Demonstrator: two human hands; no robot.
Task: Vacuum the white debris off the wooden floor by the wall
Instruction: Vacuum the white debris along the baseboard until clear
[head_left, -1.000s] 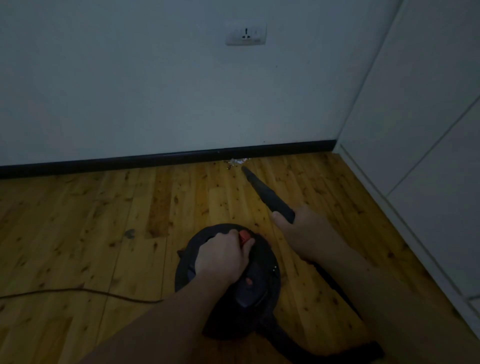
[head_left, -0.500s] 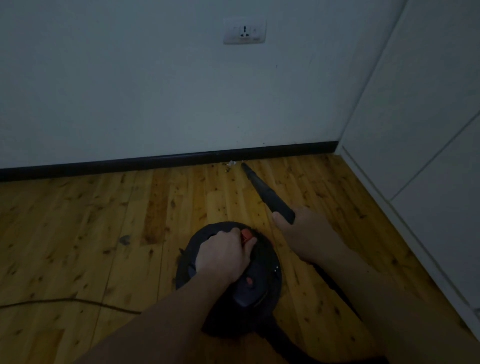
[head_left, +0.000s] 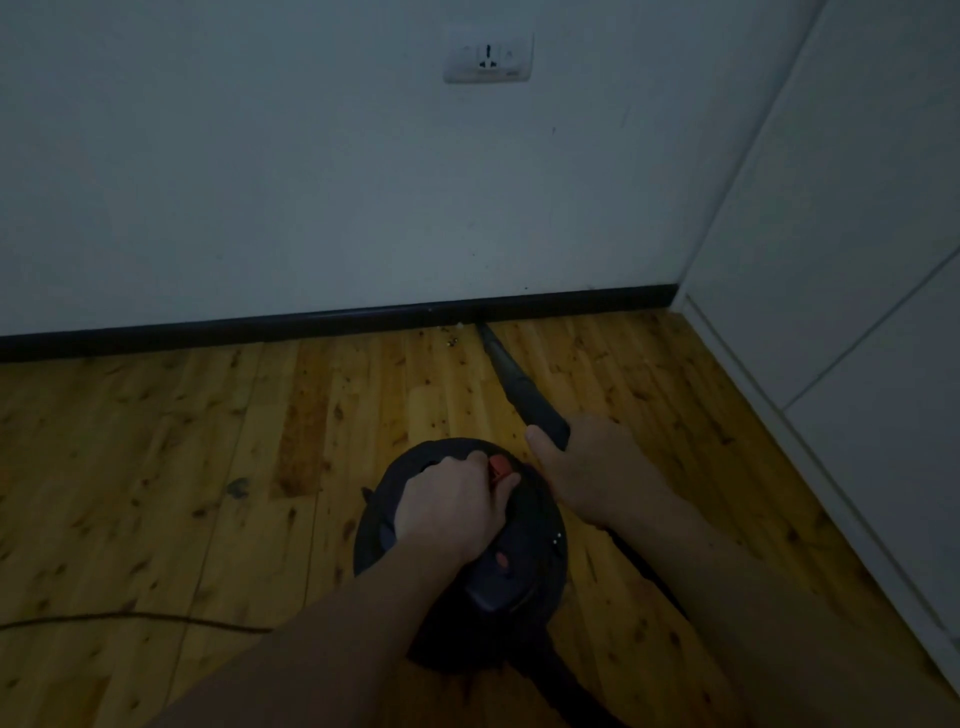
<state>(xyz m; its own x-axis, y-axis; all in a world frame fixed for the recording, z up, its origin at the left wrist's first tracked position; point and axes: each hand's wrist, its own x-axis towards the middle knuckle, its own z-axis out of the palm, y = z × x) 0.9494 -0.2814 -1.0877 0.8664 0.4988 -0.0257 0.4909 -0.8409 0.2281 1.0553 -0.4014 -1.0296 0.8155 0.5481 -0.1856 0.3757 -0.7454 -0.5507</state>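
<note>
A round black vacuum cleaner (head_left: 524, 582) stands on the wooden floor (head_left: 208, 467). My left hand (head_left: 452, 506) grips the handle on top of it, beside a red button (head_left: 500, 466). My right hand (head_left: 592, 473) holds the black crevice nozzle (head_left: 511, 376), whose tip reaches the black baseboard (head_left: 311, 322). Only a few small white specks of debris (head_left: 453, 335) lie on the floor just left of the tip.
A white wall with a power socket (head_left: 488, 57) is straight ahead. White cabinet panels (head_left: 857, 260) close off the right side. A thin power cord (head_left: 130, 618) runs across the floor at the lower left. The hose (head_left: 639, 566) trails back under my right arm.
The nozzle tip slid forward to the baseboard over the debris spot. The white pile by the wall shrank to a few specks. Both hands kept their grips.
</note>
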